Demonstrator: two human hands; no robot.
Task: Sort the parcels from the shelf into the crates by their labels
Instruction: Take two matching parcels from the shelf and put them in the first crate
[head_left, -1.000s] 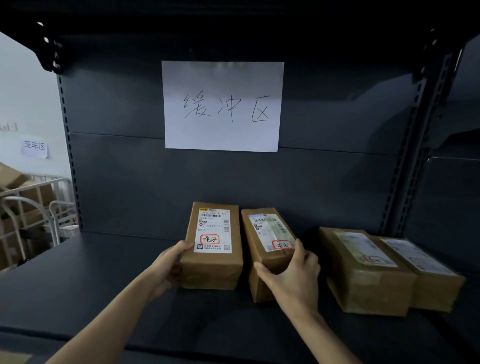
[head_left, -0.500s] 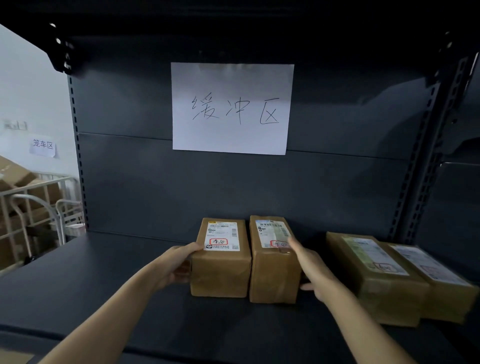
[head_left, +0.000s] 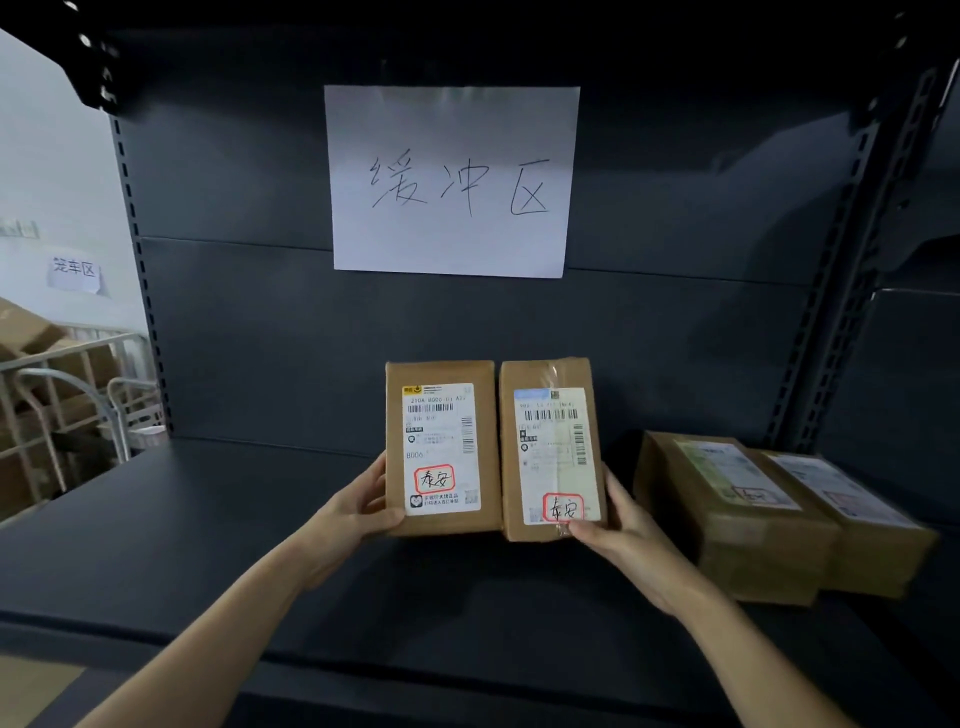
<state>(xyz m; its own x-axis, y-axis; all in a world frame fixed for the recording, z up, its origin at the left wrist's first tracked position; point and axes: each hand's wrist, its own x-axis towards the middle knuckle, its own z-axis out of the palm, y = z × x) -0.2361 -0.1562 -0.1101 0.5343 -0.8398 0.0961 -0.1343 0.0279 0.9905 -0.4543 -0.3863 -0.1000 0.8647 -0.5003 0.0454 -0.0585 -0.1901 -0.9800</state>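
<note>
Held up side by side, long edges touching, between the two sets of fingers: left parcel (head_left: 441, 374) and right parcel (head_left: 545, 371), both plain brown cardboard, label faces turned to the camera. On the left parcel, a white shipping label (head_left: 441, 449) with a yellow logo at the top, a barcode beneath, and a red-outlined box of handwriting low down. On the right parcel, a strip of clear tape down the face and a second label (head_left: 556, 457) with a pale blue top band, barcodes, and a similar red box just above the right thumb.

Gripped at the outer lower corners. Left hand (head_left: 353, 512) curled round the left parcel's left edge, thumb on the front, fingers behind. Right hand (head_left: 623, 525) holding the right parcel's lower right corner, thumb on the front, fingers wrapped along the right side.

Below the fingers, the dark shelf board (head_left: 208, 545). Right of the right-hand fingers, near but apart, a third parcel (head_left: 727, 514) and fourth parcel (head_left: 862, 525), lying flat and touching, labels up and blurred. Above the fingertips, on the back panel (head_left: 234, 338), a white paper sheet (head_left: 452, 182) with three large handwritten characters. Well left of the left-hand fingers, a metal cage cart (head_left: 78, 395) with cardboard boxes, and a small paper sign (head_left: 75, 270) on the pale wall.
</note>
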